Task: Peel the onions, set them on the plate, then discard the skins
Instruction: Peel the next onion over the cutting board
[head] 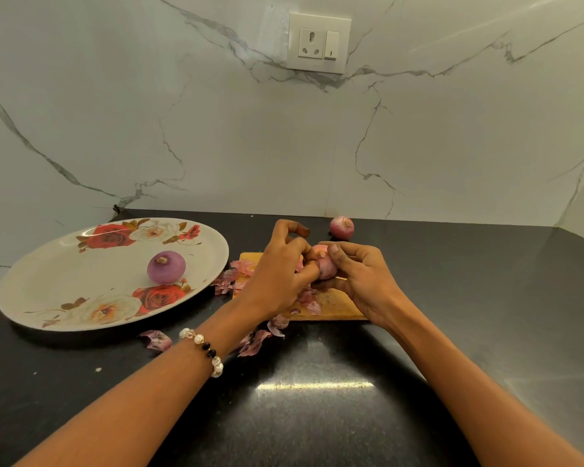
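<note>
Onion (325, 264) gripped by both hands above black counter (317, 416), marble wall (250, 136) behind.

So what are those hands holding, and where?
An onion above the cutting board: the right hand cradles its side, the left hand pinches its skin.

Both hands grip 1 onion (325, 264) above the wooden board (338, 306): left hand (284, 264), right hand (358, 274). 1 peeled onion (166, 266) rests on the floral plate (64, 278). Loose skins (250, 342) lie around the board.
</note>
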The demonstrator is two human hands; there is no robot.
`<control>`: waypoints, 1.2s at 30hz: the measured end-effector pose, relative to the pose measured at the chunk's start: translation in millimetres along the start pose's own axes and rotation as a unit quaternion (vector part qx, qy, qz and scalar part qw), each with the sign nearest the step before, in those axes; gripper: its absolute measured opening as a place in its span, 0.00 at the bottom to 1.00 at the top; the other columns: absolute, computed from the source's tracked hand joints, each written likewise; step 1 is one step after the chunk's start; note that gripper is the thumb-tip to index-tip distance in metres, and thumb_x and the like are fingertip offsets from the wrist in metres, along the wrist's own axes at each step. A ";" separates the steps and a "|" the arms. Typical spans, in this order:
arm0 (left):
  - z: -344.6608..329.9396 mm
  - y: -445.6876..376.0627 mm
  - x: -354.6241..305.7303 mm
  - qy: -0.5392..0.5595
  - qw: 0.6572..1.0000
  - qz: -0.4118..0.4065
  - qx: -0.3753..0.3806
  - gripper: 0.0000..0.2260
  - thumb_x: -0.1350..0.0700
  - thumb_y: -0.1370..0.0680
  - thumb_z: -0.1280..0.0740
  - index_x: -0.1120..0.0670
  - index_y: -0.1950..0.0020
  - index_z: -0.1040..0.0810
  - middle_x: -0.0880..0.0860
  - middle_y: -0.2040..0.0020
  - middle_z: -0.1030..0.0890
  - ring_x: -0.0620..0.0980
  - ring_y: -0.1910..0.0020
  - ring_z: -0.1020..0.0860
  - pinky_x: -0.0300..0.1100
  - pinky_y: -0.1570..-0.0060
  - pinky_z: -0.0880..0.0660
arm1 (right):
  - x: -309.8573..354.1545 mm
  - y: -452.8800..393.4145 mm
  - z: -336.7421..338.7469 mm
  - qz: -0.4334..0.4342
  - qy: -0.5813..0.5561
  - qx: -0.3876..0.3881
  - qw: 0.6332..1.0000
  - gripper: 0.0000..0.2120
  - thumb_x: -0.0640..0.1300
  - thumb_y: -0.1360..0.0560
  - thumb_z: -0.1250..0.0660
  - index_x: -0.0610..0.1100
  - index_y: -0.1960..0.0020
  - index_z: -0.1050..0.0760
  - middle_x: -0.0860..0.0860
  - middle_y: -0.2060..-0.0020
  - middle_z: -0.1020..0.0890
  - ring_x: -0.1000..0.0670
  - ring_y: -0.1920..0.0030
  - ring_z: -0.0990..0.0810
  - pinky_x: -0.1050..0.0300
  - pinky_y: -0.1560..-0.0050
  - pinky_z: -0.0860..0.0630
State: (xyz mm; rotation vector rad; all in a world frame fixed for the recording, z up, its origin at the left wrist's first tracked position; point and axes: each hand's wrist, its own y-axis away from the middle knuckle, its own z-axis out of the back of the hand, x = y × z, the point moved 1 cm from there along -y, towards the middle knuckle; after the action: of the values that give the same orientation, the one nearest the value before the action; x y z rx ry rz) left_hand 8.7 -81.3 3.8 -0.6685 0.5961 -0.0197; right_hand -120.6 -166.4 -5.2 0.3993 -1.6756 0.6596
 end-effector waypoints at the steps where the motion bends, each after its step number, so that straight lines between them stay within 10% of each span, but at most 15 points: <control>1: 0.5 -0.4 -0.2 -0.005 1.000 -0.003 0.007 0.04 0.57 0.23 0.34 0.56 0.56 0.25 0.52 0.36 0.34 0.45 0.43 0.31 0.29 0.47 0.34 | 0.0 -0.4 0.2 -0.001 -0.006 0.000 1.000 0.11 0.40 0.18 0.40 0.36 0.45 0.21 0.37 0.50 0.16 0.42 0.52 0.15 0.50 0.60 0.17; 8: 4.1 -2.1 9.0 -0.046 0.999 -0.006 0.017 0.03 0.58 0.23 0.34 0.56 0.56 0.24 0.53 0.37 0.31 0.48 0.37 0.33 0.36 0.42 0.40 | 9.0 -0.5 1.7 -0.011 -0.101 -0.022 0.995 0.13 0.40 0.18 0.41 0.32 0.49 0.22 0.39 0.55 0.16 0.42 0.56 0.15 0.49 0.60 0.16; 17: 9.2 1.6 2.4 0.042 0.994 0.020 -0.099 0.06 0.55 0.26 0.27 0.53 0.51 0.18 0.46 0.56 0.19 0.40 0.57 0.23 0.27 0.56 0.28 | 9.7 0.3 1.4 -0.015 -0.117 -0.003 0.993 0.12 0.39 0.18 0.41 0.32 0.43 0.23 0.40 0.53 0.15 0.41 0.52 0.15 0.47 0.58 0.16; 36: 14.5 -6.6 11.0 -0.036 0.994 -0.092 -0.040 0.04 0.59 0.27 0.27 0.57 0.54 0.18 0.55 0.45 0.26 0.50 0.46 0.26 0.39 0.48 0.29 | 6.5 4.2 -2.5 -0.044 -0.073 0.013 0.996 0.15 0.39 0.19 0.41 0.30 0.39 0.26 0.33 0.44 0.20 0.39 0.51 0.16 0.43 0.56 0.16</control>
State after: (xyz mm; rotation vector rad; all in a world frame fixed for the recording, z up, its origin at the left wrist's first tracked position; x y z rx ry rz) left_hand 26.6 -80.5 11.1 -0.7979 0.4669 -0.1433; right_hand -122.6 -161.0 0.5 0.5484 -1.7780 0.5995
